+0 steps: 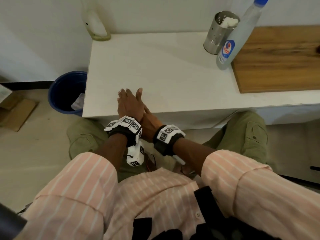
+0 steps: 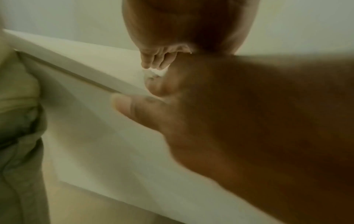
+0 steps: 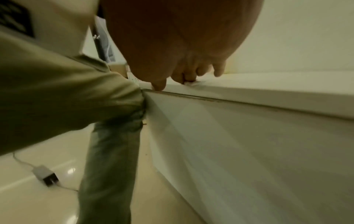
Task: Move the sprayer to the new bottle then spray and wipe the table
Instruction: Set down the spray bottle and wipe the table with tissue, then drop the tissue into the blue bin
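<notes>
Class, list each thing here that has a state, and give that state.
bottle: upright, blue top on.
metal holder: upright, white wad inside.
blue bin: upright, paper inside.
left hand: flat, fingers straight, over right hand.
right hand: fingers curled on tissue.

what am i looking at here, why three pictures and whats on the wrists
No machine here: a person works with two bare hands. The big picture comes from a camera on their head, looking down. The other two come from cameras strapped to each wrist, inside the white patterned blocks, looking along the fingers.

The left hand lies over the right hand at the near edge of the white table. A bit of white tissue seems to sit under the fingers; the grip is unclear.

Far right on the table stand a clear bottle with a blue top, a metal cup holding white tissue, and a wooden board. A blue bin sits on the floor.
</notes>
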### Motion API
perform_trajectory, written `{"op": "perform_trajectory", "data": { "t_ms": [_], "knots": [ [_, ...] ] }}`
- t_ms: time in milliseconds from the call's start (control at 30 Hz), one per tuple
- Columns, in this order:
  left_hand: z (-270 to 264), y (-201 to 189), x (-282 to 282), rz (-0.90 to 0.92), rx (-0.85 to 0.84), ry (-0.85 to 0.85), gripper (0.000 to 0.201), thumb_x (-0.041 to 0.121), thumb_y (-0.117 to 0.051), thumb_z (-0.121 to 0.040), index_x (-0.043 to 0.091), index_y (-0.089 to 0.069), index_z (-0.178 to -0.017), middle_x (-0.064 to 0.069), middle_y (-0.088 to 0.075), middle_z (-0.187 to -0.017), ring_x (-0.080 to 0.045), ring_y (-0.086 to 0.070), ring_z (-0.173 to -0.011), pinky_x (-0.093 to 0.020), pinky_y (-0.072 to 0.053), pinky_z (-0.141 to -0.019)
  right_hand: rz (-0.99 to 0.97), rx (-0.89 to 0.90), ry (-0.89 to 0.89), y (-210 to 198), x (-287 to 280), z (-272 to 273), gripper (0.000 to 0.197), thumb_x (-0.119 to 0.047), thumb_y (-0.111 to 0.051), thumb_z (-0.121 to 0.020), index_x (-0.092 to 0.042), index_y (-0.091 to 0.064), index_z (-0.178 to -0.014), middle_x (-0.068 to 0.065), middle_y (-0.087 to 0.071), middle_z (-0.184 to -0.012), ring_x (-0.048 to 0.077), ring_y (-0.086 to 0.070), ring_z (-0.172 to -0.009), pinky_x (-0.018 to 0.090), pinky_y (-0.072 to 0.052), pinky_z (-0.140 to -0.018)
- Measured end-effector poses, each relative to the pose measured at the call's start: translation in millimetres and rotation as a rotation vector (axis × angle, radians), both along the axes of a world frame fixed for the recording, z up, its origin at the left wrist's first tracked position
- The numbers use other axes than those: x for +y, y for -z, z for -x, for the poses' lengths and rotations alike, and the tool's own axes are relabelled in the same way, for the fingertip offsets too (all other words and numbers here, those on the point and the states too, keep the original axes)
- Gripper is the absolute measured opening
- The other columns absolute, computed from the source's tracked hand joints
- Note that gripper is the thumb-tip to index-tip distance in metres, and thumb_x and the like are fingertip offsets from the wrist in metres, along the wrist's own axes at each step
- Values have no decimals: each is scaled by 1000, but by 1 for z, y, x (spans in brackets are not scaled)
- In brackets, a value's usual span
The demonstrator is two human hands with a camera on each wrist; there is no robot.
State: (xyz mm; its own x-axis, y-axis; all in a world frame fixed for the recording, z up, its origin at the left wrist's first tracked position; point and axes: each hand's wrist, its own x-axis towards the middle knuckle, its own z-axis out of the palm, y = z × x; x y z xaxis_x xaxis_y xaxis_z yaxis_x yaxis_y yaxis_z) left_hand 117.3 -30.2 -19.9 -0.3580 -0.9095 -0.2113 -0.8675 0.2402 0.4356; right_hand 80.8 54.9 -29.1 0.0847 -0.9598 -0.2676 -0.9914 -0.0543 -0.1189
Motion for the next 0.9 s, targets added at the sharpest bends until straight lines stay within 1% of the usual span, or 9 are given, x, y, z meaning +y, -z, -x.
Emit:
{"op": "perform_trajectory", "data": {
  "t_ms": [133, 233, 333, 433, 500, 600, 733, 800, 900],
  "knots": [
    [-5, 3, -9, -21, -29, 6, 75, 54, -23, -98, -1, -22, -148, -18, -17, -158, -29, -11, -149, -42, -18, -119, 63, 166, -85, 8, 22, 38, 65, -32, -43, -99, -6, -15, -152, 17, -12, -160, 32, -8, -149, 56, -8, -120],
    [-4, 3, -7, -35, -33, 15, 75, 53, -24, -98, -3, -21, -148, -20, -16, -158, -30, -10, -148, -42, -17, -120, -12, 339, 255, 2, 50, 54, 75, -27, -49, -97, 9, -7, -148, 33, -4, -155, 47, -8, -145, 62, -10, -117],
    [2, 1, 0, -55, -29, 26, 76, 53, -24, -98, -3, -20, -149, -21, -14, -158, -31, -10, -149, -42, -16, -120, -233, 474, 467, -22, 52, 45, 67, -12, -57, -91, 17, -23, -140, 44, -22, -145, 60, -23, -135, 67, -25, -110],
    [3, 0, 5, -64, -3, 18, 75, 53, -25, -98, -2, -21, -148, -20, -15, -158, -30, -10, -149, -41, -17, -120, -246, 322, 389, -46, 40, 36, 48, 0, -62, -81, -3, -51, -128, 22, -57, -127, 47, -52, -119, 59, -41, -100],
    [0, -2, 2, -67, 13, 0, 76, 54, -26, -98, -2, -20, -149, -19, -14, -159, -30, -10, -149, -42, -17, -120, -161, 211, 358, -55, 32, 35, 36, 5, -59, -79, -7, -56, -112, 13, -62, -110, 37, -62, -103, 45, -48, -89],
    [-12, -8, -15, -48, 22, -34, 75, 53, -27, -98, -1, -20, -149, -19, -13, -159, -30, -10, -149, -42, -16, -120, 16, 34, 351, -67, 10, 26, 16, 4, -52, -82, -3, -58, -96, 16, -63, -99, 35, -62, -91, 35, -40, -70],
    [-36, -15, -60, -74, -17, -138, 66, 48, -27, -100, 1, -32, -145, -21, -28, -153, -33, -22, -145, -47, -19, -118, 207, -285, 529, -71, -55, 15, 22, -15, -56, -79, -16, -74, -93, 6, -74, -97, 28, -65, -90, 30, -47, -75],
    [-51, -25, -80, -55, -82, -168, 57, 45, -28, -99, 5, -47, -135, -20, -47, -140, -36, -39, -133, -51, -32, -110, 200, -403, 552, -69, -93, 9, 24, -16, -54, -79, -21, -77, -86, 1, -75, -95, 26, -64, -94, 31, -50, -82],
    [-74, -39, -105, -82, -150, -213, 42, 34, -38, -99, 3, -58, -117, -14, -61, -120, -33, -56, -115, -40, -44, -90, 242, -447, 504, -67, -147, -6, 20, -19, -58, -81, -23, -78, -82, 0, -75, -92, 26, -61, -96, 32, -51, -81]
  ]
}}
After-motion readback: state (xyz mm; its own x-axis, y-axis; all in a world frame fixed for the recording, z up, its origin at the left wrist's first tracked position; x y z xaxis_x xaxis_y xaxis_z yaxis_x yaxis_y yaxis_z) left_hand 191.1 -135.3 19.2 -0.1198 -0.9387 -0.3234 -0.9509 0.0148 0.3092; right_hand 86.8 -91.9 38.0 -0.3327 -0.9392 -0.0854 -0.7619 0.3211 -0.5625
